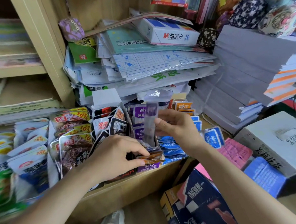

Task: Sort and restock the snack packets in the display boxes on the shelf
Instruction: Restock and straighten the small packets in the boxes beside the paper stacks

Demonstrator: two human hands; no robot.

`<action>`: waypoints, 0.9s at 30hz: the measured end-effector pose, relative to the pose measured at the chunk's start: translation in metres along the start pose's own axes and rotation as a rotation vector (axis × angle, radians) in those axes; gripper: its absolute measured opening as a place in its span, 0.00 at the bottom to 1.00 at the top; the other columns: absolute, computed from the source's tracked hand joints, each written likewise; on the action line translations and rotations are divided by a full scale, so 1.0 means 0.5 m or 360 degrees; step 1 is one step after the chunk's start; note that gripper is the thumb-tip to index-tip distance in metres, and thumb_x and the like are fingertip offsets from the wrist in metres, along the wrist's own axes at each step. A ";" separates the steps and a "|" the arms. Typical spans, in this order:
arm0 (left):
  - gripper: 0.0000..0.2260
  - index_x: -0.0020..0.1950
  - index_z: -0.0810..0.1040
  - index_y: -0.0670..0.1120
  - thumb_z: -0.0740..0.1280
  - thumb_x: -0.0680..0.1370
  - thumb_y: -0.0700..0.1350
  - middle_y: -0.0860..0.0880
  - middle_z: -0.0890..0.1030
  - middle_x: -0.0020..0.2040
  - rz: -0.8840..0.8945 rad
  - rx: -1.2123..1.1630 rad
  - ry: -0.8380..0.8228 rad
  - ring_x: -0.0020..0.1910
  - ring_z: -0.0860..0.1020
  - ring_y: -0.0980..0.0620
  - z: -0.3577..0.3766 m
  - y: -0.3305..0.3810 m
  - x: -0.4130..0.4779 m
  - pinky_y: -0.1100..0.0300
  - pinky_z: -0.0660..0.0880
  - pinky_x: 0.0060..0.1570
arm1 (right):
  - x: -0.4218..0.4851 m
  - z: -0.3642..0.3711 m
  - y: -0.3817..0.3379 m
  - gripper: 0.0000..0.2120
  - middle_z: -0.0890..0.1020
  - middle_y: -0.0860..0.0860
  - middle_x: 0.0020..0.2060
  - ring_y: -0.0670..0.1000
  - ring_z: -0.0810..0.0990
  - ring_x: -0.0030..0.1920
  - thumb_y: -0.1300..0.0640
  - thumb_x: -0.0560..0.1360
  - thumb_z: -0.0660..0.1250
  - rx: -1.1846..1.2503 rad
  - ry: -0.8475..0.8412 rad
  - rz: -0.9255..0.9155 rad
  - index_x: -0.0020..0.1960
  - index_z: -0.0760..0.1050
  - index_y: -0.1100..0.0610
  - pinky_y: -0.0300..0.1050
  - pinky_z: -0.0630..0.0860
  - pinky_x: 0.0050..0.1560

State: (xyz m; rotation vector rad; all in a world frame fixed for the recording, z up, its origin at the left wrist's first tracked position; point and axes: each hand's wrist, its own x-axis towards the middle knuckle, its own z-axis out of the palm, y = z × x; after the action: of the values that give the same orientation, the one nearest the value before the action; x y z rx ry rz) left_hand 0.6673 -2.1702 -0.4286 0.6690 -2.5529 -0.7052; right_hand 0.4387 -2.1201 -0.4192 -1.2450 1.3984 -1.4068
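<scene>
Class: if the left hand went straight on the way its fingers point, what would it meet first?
Probably the orange packets at the left hand's fingertips, then the blue packets; depth is unclear.

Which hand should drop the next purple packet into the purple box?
Right, probably: the right hand already pinches a blurred purple foil packet upright over the purple-packet display box; the left hand fingers orange packets there.

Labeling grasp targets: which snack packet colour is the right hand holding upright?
The purple packet, blurred, pinched upright by the right hand. Blue packets and orange ones sit in the boxes.
</scene>
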 end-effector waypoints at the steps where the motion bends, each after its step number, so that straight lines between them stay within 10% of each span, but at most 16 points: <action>1: 0.11 0.51 0.86 0.60 0.79 0.71 0.51 0.66 0.84 0.47 0.0004 -0.0005 -0.0005 0.49 0.80 0.69 0.000 0.002 -0.002 0.69 0.77 0.52 | 0.002 0.001 0.001 0.14 0.86 0.58 0.54 0.60 0.86 0.51 0.59 0.79 0.70 0.0035 -0.0114 0.0040 0.62 0.78 0.63 0.51 0.83 0.52; 11: 0.08 0.52 0.86 0.59 0.75 0.74 0.50 0.64 0.84 0.47 0.0019 0.0064 0.0137 0.48 0.80 0.62 0.006 -0.009 -0.002 0.57 0.80 0.48 | 0.019 -0.012 0.020 0.29 0.84 0.50 0.54 0.52 0.86 0.50 0.63 0.78 0.71 -0.0441 -0.0145 -0.0196 0.76 0.69 0.49 0.49 0.83 0.54; 18: 0.08 0.52 0.86 0.59 0.72 0.74 0.54 0.63 0.83 0.46 0.0044 0.0110 0.0164 0.49 0.78 0.61 0.010 -0.016 -0.001 0.54 0.79 0.47 | 0.051 -0.028 0.012 0.06 0.74 0.47 0.48 0.42 0.75 0.42 0.56 0.75 0.75 -0.1056 0.0132 -0.0420 0.52 0.82 0.50 0.34 0.73 0.43; 22: 0.08 0.52 0.85 0.60 0.71 0.74 0.55 0.62 0.83 0.45 0.0051 0.0156 0.0188 0.47 0.77 0.59 0.012 -0.017 0.000 0.52 0.79 0.43 | 0.055 -0.054 -0.015 0.03 0.83 0.50 0.49 0.49 0.81 0.50 0.58 0.77 0.73 -0.1049 0.0111 -0.0397 0.50 0.80 0.55 0.47 0.79 0.51; 27: 0.07 0.52 0.85 0.59 0.72 0.75 0.53 0.64 0.83 0.48 0.0044 0.0166 0.0151 0.48 0.77 0.61 0.011 -0.012 0.001 0.55 0.79 0.44 | 0.053 -0.069 -0.007 0.04 0.83 0.46 0.46 0.40 0.81 0.47 0.62 0.80 0.67 -0.1058 -0.0091 -0.0306 0.54 0.79 0.56 0.34 0.77 0.44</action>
State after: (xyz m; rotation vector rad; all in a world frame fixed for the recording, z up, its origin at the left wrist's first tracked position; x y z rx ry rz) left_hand 0.6663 -2.1733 -0.4362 0.6823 -2.5197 -0.5217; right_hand 0.3997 -2.1374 -0.4097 -1.8599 1.8196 -1.0345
